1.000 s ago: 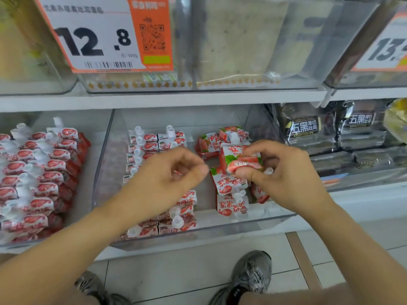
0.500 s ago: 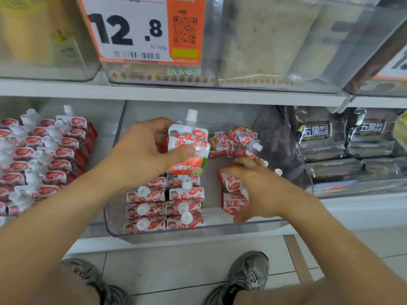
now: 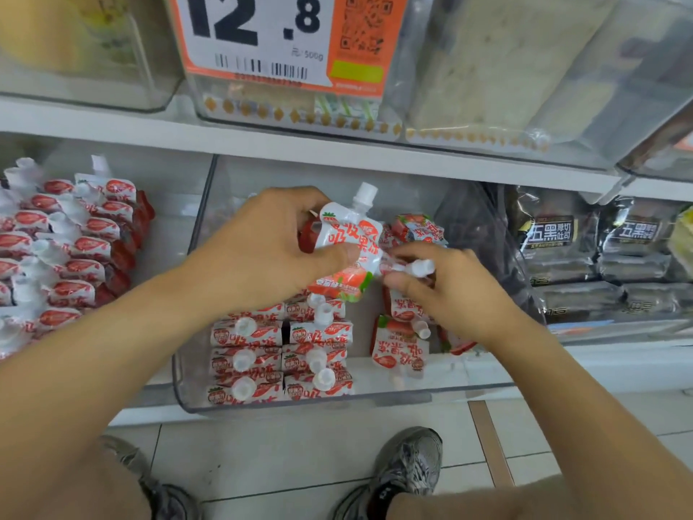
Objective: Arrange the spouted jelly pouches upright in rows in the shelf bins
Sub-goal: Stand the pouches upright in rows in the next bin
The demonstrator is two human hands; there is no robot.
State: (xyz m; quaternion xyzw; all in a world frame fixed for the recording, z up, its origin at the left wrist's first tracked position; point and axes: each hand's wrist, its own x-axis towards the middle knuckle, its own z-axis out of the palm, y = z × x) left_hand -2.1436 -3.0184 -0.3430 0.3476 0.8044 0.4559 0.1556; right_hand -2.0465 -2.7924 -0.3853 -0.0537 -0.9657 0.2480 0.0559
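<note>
My left hand (image 3: 270,249) holds a red-and-white strawberry jelly pouch (image 3: 348,253) upright, its white spout up, above the clear middle bin (image 3: 375,397). Two rows of upright pouches (image 3: 281,350) fill the bin's left side. On the bin's right, loose pouches (image 3: 399,347) lie flat or tilted. My right hand (image 3: 450,290) pinches the white spout of another pouch (image 3: 420,267) there; that pouch's body is mostly hidden under my fingers.
The left bin (image 3: 67,257) is packed with rows of the same pouches. Black bread packs (image 3: 585,257) fill the bin on the right. A price tag (image 3: 285,43) hangs on the shelf above. My shoes (image 3: 405,471) stand on the tiled floor.
My left hand took a pouch and lifted it upright over the rows. My right hand moved from the front loose pouches back to pinch a spout. The camera drew closer.
</note>
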